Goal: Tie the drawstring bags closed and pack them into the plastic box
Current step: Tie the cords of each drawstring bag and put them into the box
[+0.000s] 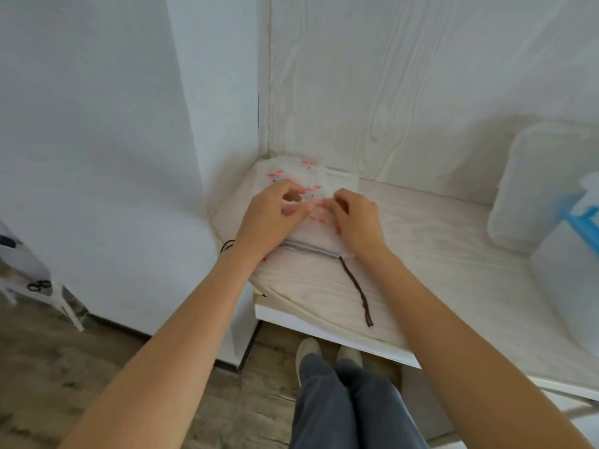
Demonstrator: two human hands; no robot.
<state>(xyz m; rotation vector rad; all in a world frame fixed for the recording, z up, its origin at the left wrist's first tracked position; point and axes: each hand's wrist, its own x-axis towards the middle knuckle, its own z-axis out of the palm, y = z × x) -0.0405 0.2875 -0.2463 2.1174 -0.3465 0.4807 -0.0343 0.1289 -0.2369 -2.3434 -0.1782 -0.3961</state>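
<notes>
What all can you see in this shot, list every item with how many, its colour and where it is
bag: one on top, white with pink marks, shelf corner, under both hands
striped bag: one, white with grey stripe, beneath the top bag
drawstring: one, dark brown, trailing toward the shelf's front edge
plastic box: one, translucent white, right, on the shelf
shelf: one, white woodgrain
shoes: two, beige, on the floor below
left hand: fingers pinching the top bag
right hand: fingers curled on the top bag
</notes>
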